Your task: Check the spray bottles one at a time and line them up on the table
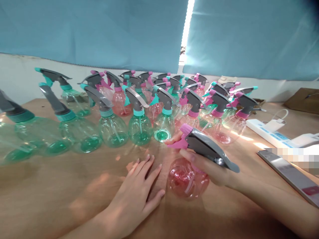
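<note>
Pink clear plastic spray bottle with a grey trigger head (pixel 185 182) sits in the right hand (pixel 214 171), right of the middle of the brown wooden surface (pixel 62 186) and toward its near edge. The right hand is closed around the bottle's neck just under the head, with the fingers wrapped behind it and the thumb on the near side. The bottle is tilted, its round body low over the wood; whether it touches the surface cannot be told. The pink nozzle points toward the far edge and the grey lever slopes down to the right.

The left hand (pixel 136 196) lies flat on the surface just left of the bottle, palm down, fingers spread and straight, holding nothing.

Across the far half stand many upright bottles in rows: green clear plastic spray bottles (pixel 112 129) fill the left and middle, and pink clear plastic spray bottles (pixel 224 132) stand behind them and to the right. Near the right edge lies a white power strip (pixel 264 131), and a flat grey metal bar (pixel 289 172) lies just in front of it. A blue curtain (pixel 99 30) hangs behind the far edge.
</note>
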Demonstrator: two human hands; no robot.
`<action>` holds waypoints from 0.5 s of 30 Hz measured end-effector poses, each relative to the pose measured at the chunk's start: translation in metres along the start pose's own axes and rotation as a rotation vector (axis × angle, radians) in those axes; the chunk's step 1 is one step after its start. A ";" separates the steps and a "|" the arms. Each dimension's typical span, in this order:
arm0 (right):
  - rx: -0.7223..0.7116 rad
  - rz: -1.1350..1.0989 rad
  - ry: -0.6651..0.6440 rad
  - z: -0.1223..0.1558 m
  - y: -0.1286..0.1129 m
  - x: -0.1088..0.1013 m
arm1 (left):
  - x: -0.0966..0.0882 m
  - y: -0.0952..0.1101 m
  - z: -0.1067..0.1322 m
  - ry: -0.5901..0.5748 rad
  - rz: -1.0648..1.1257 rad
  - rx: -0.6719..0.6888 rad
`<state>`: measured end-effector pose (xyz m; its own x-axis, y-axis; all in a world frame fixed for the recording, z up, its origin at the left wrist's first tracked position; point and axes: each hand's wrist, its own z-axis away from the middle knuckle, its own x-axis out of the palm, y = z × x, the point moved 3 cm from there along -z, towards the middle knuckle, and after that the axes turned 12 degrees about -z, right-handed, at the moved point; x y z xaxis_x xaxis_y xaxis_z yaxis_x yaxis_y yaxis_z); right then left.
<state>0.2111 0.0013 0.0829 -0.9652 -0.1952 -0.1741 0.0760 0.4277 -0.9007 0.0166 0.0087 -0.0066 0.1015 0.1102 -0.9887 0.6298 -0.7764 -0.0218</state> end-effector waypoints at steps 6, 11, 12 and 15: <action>0.016 0.099 -0.021 0.002 0.002 -0.005 | -0.001 0.000 0.000 0.008 0.031 -0.016; 0.002 0.160 0.028 0.004 0.003 -0.004 | -0.002 0.001 -0.001 -0.006 0.005 -0.007; 0.006 0.186 0.051 0.003 0.002 -0.004 | -0.002 0.001 -0.001 -0.011 -0.002 -0.006; 0.016 0.222 0.110 0.003 0.001 -0.002 | -0.001 0.000 -0.001 -0.018 -0.012 -0.007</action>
<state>0.2138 -0.0004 0.0813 -0.9456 -0.0002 -0.3253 0.2927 0.4355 -0.8512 0.0177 0.0091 -0.0050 0.0800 0.1077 -0.9910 0.6361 -0.7709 -0.0324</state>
